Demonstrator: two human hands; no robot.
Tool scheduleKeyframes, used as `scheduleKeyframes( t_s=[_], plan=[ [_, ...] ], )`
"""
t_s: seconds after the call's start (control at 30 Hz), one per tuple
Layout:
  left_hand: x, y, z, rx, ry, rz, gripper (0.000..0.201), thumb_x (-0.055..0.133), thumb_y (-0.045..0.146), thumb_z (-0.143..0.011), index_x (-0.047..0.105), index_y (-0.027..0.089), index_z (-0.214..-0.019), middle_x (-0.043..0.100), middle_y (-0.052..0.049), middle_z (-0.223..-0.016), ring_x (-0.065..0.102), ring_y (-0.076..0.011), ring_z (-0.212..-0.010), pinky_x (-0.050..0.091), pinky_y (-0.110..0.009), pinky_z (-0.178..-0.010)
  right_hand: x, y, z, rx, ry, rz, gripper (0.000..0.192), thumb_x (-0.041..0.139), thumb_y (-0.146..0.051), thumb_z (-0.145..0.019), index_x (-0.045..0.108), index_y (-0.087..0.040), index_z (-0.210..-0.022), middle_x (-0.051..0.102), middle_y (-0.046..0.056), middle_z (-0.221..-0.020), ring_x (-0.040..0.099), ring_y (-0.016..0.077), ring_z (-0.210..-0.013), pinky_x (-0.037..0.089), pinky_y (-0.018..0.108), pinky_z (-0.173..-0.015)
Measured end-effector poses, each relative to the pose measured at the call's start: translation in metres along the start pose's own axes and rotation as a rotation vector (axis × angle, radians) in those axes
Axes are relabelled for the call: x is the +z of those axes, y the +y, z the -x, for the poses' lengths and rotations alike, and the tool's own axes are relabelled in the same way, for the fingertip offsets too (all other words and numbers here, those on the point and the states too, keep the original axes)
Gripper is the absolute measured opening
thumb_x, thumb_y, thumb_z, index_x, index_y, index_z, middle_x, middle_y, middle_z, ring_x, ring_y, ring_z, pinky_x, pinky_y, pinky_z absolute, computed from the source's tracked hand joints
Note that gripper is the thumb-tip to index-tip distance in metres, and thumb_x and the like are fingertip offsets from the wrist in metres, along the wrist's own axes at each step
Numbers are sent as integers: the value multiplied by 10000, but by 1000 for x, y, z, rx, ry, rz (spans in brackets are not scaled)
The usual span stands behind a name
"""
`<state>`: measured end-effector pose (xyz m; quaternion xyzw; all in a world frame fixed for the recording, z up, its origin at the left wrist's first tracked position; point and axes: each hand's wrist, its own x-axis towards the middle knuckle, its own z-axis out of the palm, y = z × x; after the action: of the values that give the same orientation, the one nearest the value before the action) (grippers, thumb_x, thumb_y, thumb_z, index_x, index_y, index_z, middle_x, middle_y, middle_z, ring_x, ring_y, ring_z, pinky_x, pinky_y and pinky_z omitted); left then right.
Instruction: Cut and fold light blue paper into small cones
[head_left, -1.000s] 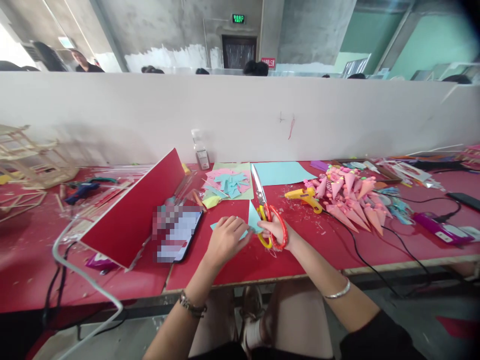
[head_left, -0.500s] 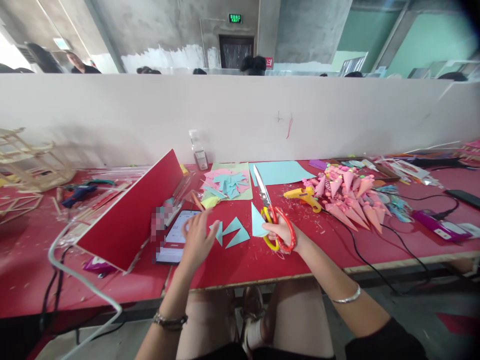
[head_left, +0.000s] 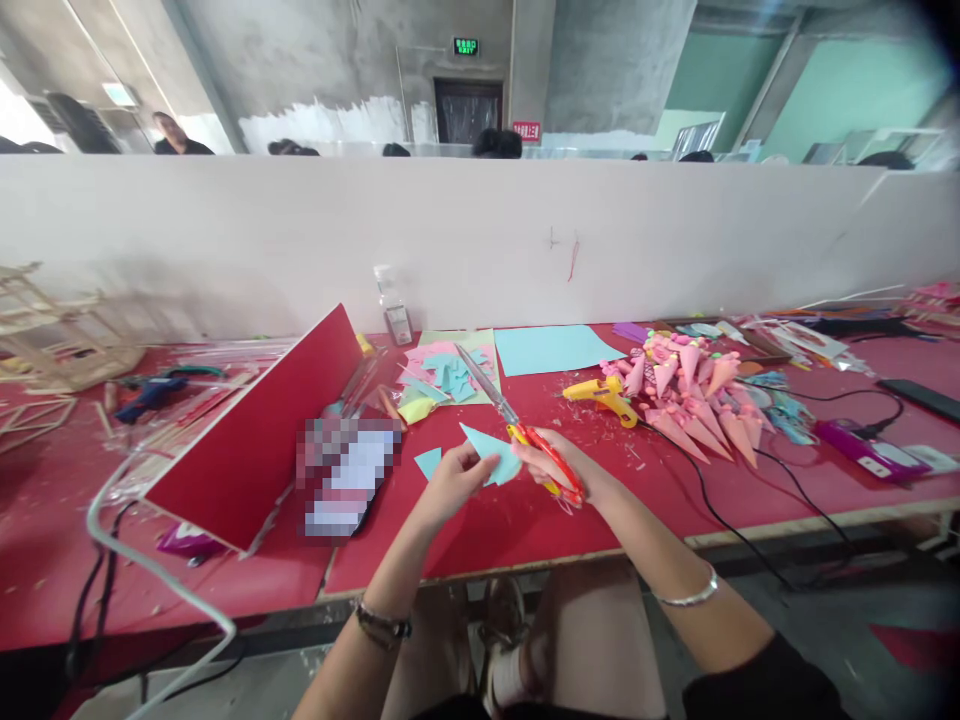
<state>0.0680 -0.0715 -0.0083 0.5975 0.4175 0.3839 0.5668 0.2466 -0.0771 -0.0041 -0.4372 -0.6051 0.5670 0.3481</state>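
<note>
My right hand (head_left: 566,468) grips red and yellow scissors (head_left: 525,437), their long blades pointing up and left over the red table (head_left: 480,525). My left hand (head_left: 452,484) pinches a light blue paper triangle (head_left: 489,453) just left of the scissor handles. A smaller blue paper scrap (head_left: 428,462) lies on the table left of that hand. A phone with a blurred screen (head_left: 346,477) lies further left.
A pile of pink and blue paper cut-outs (head_left: 442,368) sits on a green sheet behind. A blue sheet (head_left: 553,348), yellow glue gun (head_left: 604,396), pink paper cones (head_left: 694,395), cables and a purple device (head_left: 870,450) lie right. A tilted red board (head_left: 262,435) stands left.
My left hand came back from the phone and picked up a blue triangle. The scissors tilted left, blades now lower and closer to the paper.
</note>
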Motion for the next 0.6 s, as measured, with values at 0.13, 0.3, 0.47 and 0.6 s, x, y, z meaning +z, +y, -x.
scheduleKeyframes(
  t_s=[0.13,0.3,0.47,0.6],
  plan=[
    [-4,6,-7,73,361,244,303,643,418,-655,538,138,-606,557,29,-517,481,-59,-423,347,-194,-473,-1,6,6,-16,115,99,316,474,-504,-771,370,-209,-722,352,-59,-596,337,68,-475,308,197,-448],
    [-5,26,-17,103,455,629,251,708,333,-596,585,142,-704,603,33,-595,544,-49,-472,377,-166,-499,0,12,22,-187,174,335,260,510,-436,-767,410,-210,-845,432,-15,-763,439,119,-668,392,255,-618],
    [-1,43,-24,197,481,791,207,701,291,-620,570,145,-687,601,37,-612,592,-57,-551,381,-158,-526,9,12,28,-204,267,540,264,583,-375,-703,396,-201,-771,442,-23,-706,419,119,-623,355,238,-566],
    [5,49,-22,218,479,894,207,701,295,-627,552,156,-667,577,53,-589,599,-62,-580,380,-163,-537,19,12,31,-181,320,601,267,575,-364,-696,364,-202,-719,434,-33,-659,405,110,-581,327,226,-538]
  ],
)
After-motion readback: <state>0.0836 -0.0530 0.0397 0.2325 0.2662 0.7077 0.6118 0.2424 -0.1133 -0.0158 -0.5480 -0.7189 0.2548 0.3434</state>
